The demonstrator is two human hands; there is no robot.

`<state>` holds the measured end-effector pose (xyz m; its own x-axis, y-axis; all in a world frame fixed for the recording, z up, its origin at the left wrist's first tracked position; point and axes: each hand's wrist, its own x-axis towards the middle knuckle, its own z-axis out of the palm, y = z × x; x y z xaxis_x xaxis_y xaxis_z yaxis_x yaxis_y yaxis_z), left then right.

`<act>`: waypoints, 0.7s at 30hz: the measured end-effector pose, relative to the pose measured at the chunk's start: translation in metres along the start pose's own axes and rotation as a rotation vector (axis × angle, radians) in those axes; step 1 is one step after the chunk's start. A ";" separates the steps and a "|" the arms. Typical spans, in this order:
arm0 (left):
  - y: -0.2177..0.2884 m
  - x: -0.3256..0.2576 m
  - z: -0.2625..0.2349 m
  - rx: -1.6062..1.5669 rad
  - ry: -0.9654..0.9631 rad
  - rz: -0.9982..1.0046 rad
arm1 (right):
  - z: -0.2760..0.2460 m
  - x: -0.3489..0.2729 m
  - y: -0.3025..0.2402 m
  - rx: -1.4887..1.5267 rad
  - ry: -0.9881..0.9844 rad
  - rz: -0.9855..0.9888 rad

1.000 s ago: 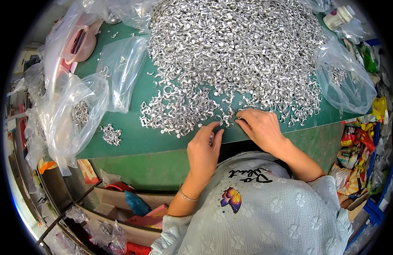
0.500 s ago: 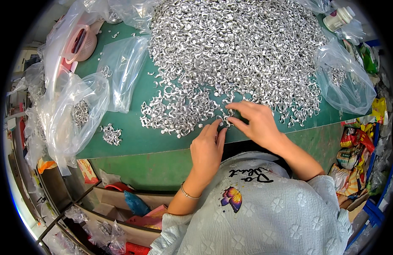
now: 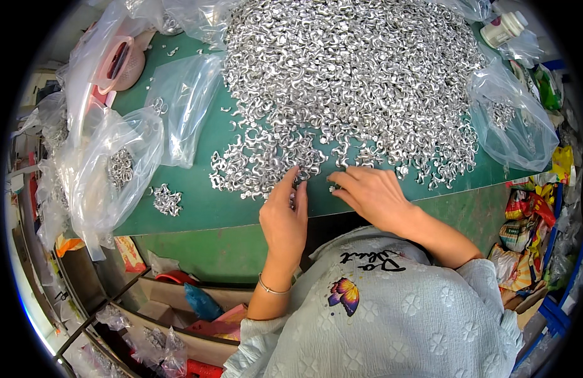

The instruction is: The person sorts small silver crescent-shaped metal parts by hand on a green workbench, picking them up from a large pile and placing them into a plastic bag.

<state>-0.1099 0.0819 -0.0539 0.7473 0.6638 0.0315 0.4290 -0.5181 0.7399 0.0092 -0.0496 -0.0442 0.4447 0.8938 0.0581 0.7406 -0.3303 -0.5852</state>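
Small curved silver metal pieces cover the green table in a large heap (image 3: 354, 75), with a smaller heap (image 3: 257, 160) in front of its left part. My left hand (image 3: 284, 220) is at the right front edge of the smaller heap. Its thumb and index finger close around metal pieces, partly hidden by the fingers. To the right, my right hand (image 3: 376, 196) is low over the table in front of the large heap. Its fingers are curled, and a small metal piece (image 3: 332, 188) shows at the fingertips.
A little separate pile (image 3: 167, 200) of metal pieces lies at the left. Clear plastic bags (image 3: 137, 135) and a pink basket (image 3: 129, 68) are beyond it. Another bag (image 3: 518, 129) and a white bottle (image 3: 504, 28) stand at the right. The table's front edge (image 3: 197, 230) runs before me.
My left hand has moved left, to the smaller heap. My right hand has drawn slightly left and nearer to me, so a gap now parts the two hands.
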 end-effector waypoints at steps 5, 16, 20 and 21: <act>-0.001 0.001 -0.004 -0.002 -0.009 0.011 | -0.013 -0.004 0.017 0.116 0.075 0.080; 0.008 -0.002 0.002 0.066 -0.060 0.083 | 0.003 0.015 0.021 -0.022 0.225 0.024; 0.007 -0.002 0.003 0.012 -0.056 0.065 | -0.011 0.011 0.023 0.769 0.164 0.242; 0.009 -0.001 0.002 0.032 -0.072 0.019 | -0.016 0.010 0.022 1.074 0.093 0.356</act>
<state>-0.1059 0.0752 -0.0484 0.7898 0.6133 -0.0038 0.4294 -0.5485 0.7175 0.0384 -0.0531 -0.0436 0.6121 0.7606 -0.2163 -0.2308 -0.0899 -0.9689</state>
